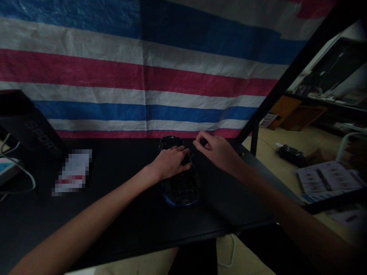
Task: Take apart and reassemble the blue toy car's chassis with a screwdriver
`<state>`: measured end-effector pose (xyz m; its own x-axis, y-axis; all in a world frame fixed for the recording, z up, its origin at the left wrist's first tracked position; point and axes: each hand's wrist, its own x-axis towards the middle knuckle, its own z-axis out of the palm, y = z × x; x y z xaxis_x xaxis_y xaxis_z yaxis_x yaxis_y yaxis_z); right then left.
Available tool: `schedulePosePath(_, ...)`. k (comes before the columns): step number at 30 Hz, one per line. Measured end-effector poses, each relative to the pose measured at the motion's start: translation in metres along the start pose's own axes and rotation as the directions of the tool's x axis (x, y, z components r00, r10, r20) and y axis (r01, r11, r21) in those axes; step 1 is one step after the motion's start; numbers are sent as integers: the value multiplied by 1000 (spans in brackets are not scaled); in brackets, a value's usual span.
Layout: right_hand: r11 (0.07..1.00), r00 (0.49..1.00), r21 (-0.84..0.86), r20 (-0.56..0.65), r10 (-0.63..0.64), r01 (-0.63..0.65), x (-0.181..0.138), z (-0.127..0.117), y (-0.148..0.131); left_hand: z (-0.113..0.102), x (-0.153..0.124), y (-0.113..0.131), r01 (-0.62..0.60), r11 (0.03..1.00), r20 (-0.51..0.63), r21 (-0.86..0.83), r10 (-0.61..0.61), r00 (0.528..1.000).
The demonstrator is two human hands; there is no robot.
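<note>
Head view shows, behind both hands, one large striped sheet (120, 72) in blue, white and red. Below it stretches one black counter (120, 225), under the hands. To the left of the left hand, well apart, stands one dark container (31, 124) with the word SPORT on its side. Two hands are seen. The left hand (173, 162) lies over the thing with its fingers laid out and the thumb apart. The right hand (210, 147) is just beside, on the right; its fingers are curled and the thumb is near the index finger, but I cannot tell whether it pinches something.

One toy car (182, 194) is on the counter, under the left hand. It is long and rounded, mostly black and glossy, with a blue edge at the near end and one small red spot near the thumb. Between this hand and the container lies one pale packet (74, 170), blurred, with a red band.
</note>
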<state>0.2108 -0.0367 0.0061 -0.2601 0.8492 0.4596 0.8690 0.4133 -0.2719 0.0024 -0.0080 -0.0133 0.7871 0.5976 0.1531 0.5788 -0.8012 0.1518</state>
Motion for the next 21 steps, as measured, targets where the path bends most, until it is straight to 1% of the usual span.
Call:
schedulePosePath(5, 999, 997, 43, -76, 7, -4, -5, 8, -4, 1, 0, 1, 5, 1000, -10, 10, -4, 1000)
schedulePosePath(9, 997, 981, 57, -183, 69, -59, -4, 18, -2, 0, 0, 0, 22, 1000, -4, 7, -22, 1000)
schedulePosePath(11, 995, 973, 83, -218, 78, -62, -2, 24, 1, 0, 0, 0, 27, 1000, 4, 0, -27, 1000)
schedulePosePath(18, 985, 947, 153, -319, -34, 86, 3, 41, 18, 2, 1, -1, 32, 999, -17, -2, -32, 999)
schedulePosePath(21, 977, 926, 196, -377, -3, 83, 1, 47, 25, 2, 1, -1, 39, 999, -8, -10, -39, 999)
